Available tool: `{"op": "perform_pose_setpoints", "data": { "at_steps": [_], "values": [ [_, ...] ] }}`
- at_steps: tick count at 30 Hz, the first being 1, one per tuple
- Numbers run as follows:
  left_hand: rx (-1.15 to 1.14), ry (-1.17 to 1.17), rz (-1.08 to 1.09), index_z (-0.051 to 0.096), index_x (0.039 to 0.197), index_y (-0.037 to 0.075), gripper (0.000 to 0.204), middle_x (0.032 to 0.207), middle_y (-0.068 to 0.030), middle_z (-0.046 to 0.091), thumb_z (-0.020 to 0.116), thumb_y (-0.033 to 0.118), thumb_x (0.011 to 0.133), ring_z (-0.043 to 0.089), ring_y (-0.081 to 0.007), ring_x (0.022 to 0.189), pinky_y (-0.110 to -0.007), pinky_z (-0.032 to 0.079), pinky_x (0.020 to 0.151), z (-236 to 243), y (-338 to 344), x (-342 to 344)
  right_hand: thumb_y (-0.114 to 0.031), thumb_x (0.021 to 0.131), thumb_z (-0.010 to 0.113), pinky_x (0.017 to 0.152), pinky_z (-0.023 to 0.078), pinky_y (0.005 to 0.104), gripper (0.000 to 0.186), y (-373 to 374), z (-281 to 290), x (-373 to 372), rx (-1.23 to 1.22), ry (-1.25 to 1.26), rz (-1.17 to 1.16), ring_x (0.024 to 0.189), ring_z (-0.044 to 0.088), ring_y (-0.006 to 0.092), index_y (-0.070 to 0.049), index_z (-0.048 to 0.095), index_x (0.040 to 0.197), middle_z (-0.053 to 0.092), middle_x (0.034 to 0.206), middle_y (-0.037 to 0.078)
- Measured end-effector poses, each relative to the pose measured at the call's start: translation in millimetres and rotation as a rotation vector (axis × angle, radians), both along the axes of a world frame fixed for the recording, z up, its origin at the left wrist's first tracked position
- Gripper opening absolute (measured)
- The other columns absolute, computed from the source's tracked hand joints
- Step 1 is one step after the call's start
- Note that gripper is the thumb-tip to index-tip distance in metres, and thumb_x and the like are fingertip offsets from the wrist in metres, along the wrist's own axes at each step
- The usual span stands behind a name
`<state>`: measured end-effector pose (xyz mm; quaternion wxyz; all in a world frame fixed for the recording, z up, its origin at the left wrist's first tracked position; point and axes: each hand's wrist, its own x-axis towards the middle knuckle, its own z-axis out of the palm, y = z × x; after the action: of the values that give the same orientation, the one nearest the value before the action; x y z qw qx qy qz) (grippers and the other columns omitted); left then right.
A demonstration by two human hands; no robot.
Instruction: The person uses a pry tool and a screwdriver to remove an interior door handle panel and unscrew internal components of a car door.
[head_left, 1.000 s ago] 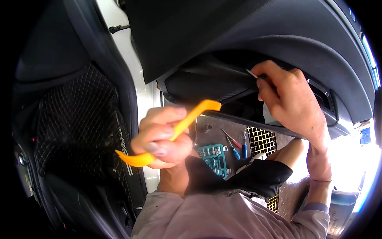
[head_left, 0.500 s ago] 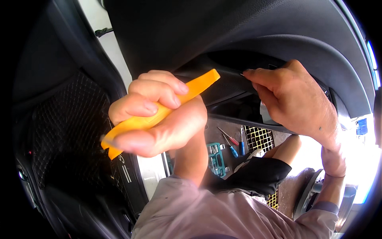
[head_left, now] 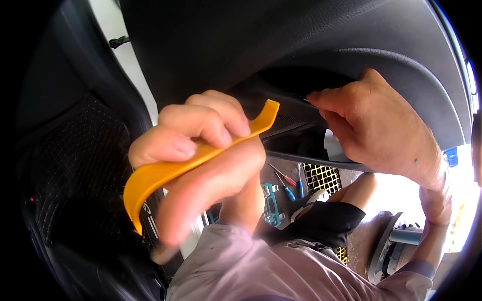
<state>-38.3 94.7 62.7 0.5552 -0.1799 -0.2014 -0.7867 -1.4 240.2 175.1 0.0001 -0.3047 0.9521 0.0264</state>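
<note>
Left hand [head_left: 201, 160] fisted on orange pry tool [head_left: 165, 170]; right hand [head_left: 376, 125] pinching thin metal tool [head_left: 299, 97] at 1 o'clock panel seam [head_left: 301, 120]. Best kept shallow, levered gently.

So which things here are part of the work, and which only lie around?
In use:
left hand gripping orange pry tool
right hand at black trim panel

Lying about:
screwdrivers
teal tool holder
yellow grid mat

Dim across the dark upper half; blown-out daylight glaring in from four o'clock. Soft blur on the near left hand [head_left: 201, 165] and yellow pry tool [head_left: 165, 173]. Strong fisheye bending, black vignette around the rim.
</note>
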Motion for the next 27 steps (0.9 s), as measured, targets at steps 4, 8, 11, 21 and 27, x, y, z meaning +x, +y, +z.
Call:
{"op": "perform_pose_setpoints", "data": {
  "at_steps": [4,8,11,21,27],
  "values": [
    [-0.010,0.060,-0.047,0.052,0.081,0.013,0.070,0.060,-0.0017,0.049,0.023,0.073,0.102,0.043,-0.0136,0.036,-0.026,0.041,0.030,-8,-7,-7,0.010,0.077,0.068,0.055,0.051,0.0360,0.028,-4,-4,1,0.018,0.013,-0.047,0.061,0.069,0.0349,0.005,0.076,0.103,0.070,0.073,0.021],
    [-0.129,0.012,-0.123,0.054,0.081,0.015,0.063,0.062,-0.0013,0.050,0.025,0.065,0.107,0.046,-0.0151,0.037,-0.028,0.041,0.029,-15,-16,2,0.009,0.074,0.069,0.057,0.053,0.0399,0.033,-8,-9,4,0.037,0.059,-0.047,0.061,0.067,0.0391,0.003,0.075,0.105,0.068,0.070,0.020],
    [-0.080,0.000,-0.098,0.056,0.083,0.015,0.065,0.064,-0.0021,0.053,0.023,0.065,0.107,0.048,-0.0164,0.037,-0.029,0.042,0.028,-14,-13,-5,0.009,0.073,0.067,0.061,0.055,0.0436,0.035,-25,-14,-1,0.088,0.100,-0.024,0.066,0.068,0.0409,0.002,0.073,0.107,0.068,0.073,0.020],
    [-0.232,0.058,-0.284,0.055,0.101,0.010,0.061,0.072,-0.0069,0.054,0.028,0.064,0.106,0.053,-0.0192,0.044,-0.031,0.048,0.035,-32,-18,-9,0.010,0.085,0.059,0.062,0.055,0.0334,0.027,0,-31,-13,-0.328,0.118,-0.133,0.066,0.072,0.0281,0.006,0.070,0.110,0.070,0.078,0.016],
    [-0.199,0.036,-0.270,0.056,0.098,0.010,0.062,0.070,-0.0058,0.055,0.027,0.065,0.106,0.054,-0.0177,0.043,-0.028,0.047,0.034,-28,-20,-9,0.007,0.092,0.058,0.059,0.055,0.0303,0.027,7,-5,-17,-0.275,-0.106,-0.137,0.065,0.073,0.0231,0.007,0.069,0.116,0.069,0.075,0.015]
  ]
}}
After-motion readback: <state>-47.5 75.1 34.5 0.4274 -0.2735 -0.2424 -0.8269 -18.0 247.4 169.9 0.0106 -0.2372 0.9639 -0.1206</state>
